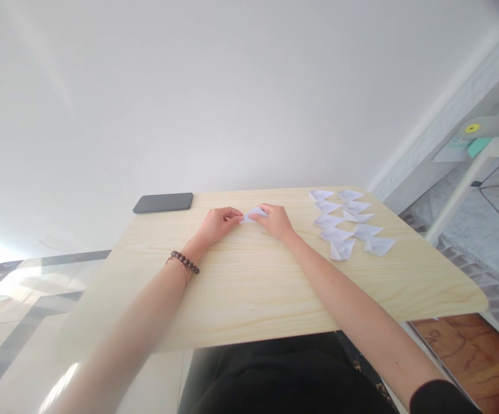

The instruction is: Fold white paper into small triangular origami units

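A small piece of folded white paper (253, 214) is held between both hands over the middle of the table. My left hand (220, 224) pinches its left corner with thumb and forefinger. My right hand (276, 219) grips the paper's right side, thumb in front and fingers behind. The fingers cover part of the folds. To the right, several folded white paper boats (334, 234) lie in two uneven columns, some touching each other.
The light wooden table (249, 287) has rounded corners and stands against a white wall (232, 103). A dark flat phone-like slab (163, 202) lies at its back left corner. Beyond the right edge is a white metal frame (460, 192).
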`<state>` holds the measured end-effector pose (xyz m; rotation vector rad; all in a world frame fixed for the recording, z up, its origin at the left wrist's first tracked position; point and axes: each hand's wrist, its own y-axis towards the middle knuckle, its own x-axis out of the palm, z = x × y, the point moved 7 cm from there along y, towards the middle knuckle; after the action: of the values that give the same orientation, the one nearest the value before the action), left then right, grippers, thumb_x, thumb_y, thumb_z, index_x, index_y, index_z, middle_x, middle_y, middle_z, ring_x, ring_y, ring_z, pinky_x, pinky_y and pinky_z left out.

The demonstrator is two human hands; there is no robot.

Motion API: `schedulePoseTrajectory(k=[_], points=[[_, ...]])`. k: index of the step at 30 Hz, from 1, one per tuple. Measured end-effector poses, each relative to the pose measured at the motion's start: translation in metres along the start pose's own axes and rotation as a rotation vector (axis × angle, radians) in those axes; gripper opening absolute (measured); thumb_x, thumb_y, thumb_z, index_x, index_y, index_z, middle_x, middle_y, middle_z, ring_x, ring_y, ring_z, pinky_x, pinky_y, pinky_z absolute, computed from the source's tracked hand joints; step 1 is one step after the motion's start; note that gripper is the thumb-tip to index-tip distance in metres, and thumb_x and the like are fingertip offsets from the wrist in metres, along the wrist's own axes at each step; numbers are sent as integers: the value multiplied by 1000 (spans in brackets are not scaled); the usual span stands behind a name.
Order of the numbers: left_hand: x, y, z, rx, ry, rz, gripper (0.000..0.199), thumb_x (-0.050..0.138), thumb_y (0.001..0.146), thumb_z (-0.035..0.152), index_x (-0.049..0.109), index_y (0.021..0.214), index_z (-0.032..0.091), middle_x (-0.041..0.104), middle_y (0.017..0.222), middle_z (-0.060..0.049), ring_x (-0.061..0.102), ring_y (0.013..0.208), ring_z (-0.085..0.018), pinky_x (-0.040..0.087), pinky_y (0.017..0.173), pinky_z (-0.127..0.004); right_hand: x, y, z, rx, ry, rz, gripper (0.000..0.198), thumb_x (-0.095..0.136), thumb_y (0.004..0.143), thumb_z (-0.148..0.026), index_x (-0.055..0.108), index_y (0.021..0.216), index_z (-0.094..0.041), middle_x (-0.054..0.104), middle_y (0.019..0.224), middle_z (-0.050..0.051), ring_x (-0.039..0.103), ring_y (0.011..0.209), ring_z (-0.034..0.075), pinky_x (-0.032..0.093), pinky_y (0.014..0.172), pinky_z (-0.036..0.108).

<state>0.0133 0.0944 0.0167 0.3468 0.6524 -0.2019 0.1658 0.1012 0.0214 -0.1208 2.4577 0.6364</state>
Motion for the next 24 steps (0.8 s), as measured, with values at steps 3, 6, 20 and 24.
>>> schedulePoseTrajectory(k=[3,6,20,24], points=[[1,0,3,16,89,-17,31,47,77,42,66,88,20,67,80,-1,54,61,-12,41,63,-23,1,0,-1,2,4,-13,26,53,71,-41,62,72,-16,51,61,-3,41,57,9,29,54,21],[2,-1,9,53,163,-29,30,46,77,40,67,82,19,67,74,1,52,57,-11,40,61,-23,2,-1,-1,18,9,-33,26,53,71,-41,63,73,-16,51,61,-3,41,58,9,29,54,20],[1,-1,12,55,193,-2,29,43,78,37,65,75,19,66,69,1,51,54,-10,39,59,-22,3,-1,-2,19,13,-30,26,53,73,-40,63,76,-16,57,65,-3,45,59,9,32,55,19],[0,0,15,74,199,15,27,45,77,36,65,74,18,66,70,1,50,55,-10,38,61,-22,2,0,-2,24,11,-27,26,53,72,-40,63,76,-17,57,64,-3,46,60,9,31,56,19]])
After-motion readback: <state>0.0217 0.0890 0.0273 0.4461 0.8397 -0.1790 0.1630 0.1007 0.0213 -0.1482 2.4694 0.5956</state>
